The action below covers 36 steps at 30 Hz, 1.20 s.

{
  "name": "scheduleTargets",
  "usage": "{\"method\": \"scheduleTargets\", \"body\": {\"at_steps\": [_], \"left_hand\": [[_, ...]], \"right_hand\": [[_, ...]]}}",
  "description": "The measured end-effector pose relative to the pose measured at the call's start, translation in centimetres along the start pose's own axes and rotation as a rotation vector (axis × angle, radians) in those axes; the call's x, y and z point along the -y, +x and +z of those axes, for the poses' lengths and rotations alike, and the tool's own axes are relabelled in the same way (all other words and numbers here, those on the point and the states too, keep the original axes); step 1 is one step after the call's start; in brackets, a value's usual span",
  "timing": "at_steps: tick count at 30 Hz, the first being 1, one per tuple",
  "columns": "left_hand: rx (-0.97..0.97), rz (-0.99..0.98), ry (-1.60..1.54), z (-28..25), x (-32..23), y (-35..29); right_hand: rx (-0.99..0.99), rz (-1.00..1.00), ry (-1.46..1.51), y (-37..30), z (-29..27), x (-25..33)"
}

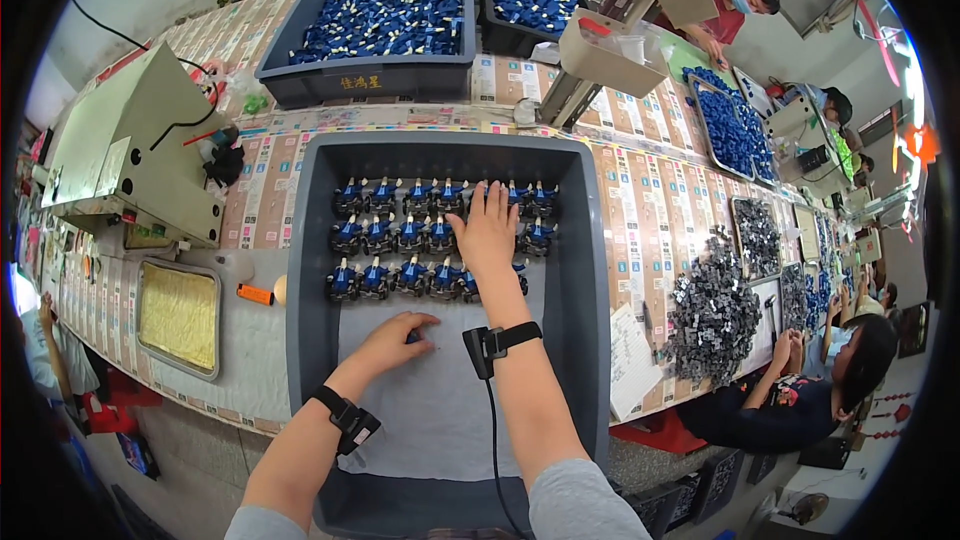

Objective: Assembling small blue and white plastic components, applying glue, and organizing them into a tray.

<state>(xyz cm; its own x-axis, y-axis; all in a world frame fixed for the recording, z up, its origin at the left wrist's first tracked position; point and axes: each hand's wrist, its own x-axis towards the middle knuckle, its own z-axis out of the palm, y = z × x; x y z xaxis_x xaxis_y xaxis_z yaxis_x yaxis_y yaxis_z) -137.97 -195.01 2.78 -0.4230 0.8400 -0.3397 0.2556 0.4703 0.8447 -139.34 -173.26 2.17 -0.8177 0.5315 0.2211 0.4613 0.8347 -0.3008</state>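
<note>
Left of centre on the patterned worktable [275, 165], a shallow metal tray lined in yellow [178, 318] and a small orange block-shaped object [255, 294] lie outside the near-vertical left wall of a deep, rectangular grey plastic tub [308, 270]. From the lower edge the left forearm slants up and rightward over that wall, a black strap with a boxy device [345, 418] around its wrist. The left hand [392, 344] hangs low over the tub's pale sheet liner [440, 410], its fingers curled toward the thumb; a small dark-blue piece [413, 336] shows between them, though whether it is pinched I cannot tell. Beyond it, three rows of small blue-and-black figures with pale tips [440, 235] stand across the tub's far half, and a broad stretch of liner shows from the nearest row to the near wall. The right forearm reaches farther forward, trailing a black cable [495, 440] from its strapped wrist. The right hand [486, 235] is palm down over the rows' right part, fingers extended and slightly parted, hiding several figures; contact beneath cannot be made out. Rightward, a strip of liner separates the row ends from the tub's right wall, beyond which lies a heap of small grey pieces [712, 310].
</note>
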Motion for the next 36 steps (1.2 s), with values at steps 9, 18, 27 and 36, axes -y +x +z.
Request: {"method": "scheduleTargets", "body": {"at_steps": [9,18,27,36], "left_hand": [[-0.002,-0.015,0.013,-0.1,-0.4,-0.1],[-0.013,-0.013,0.023,-0.1,0.1,-0.1],[-0.022,0.015,0.005,0.2,-0.1,0.0],[-0.054,0.002,-0.019,0.5,0.7,-0.2]], "right_hand": [[0.012,-0.009,-0.004,0.1,-0.2,0.0],[0.048,-0.003,0.037,0.5,-0.5,-0.1],[0.063,-0.006,0.112,0.3,-2.0,-1.1],[0.023,0.062,0.027,-1.8,-2.8,-6.4]]}}
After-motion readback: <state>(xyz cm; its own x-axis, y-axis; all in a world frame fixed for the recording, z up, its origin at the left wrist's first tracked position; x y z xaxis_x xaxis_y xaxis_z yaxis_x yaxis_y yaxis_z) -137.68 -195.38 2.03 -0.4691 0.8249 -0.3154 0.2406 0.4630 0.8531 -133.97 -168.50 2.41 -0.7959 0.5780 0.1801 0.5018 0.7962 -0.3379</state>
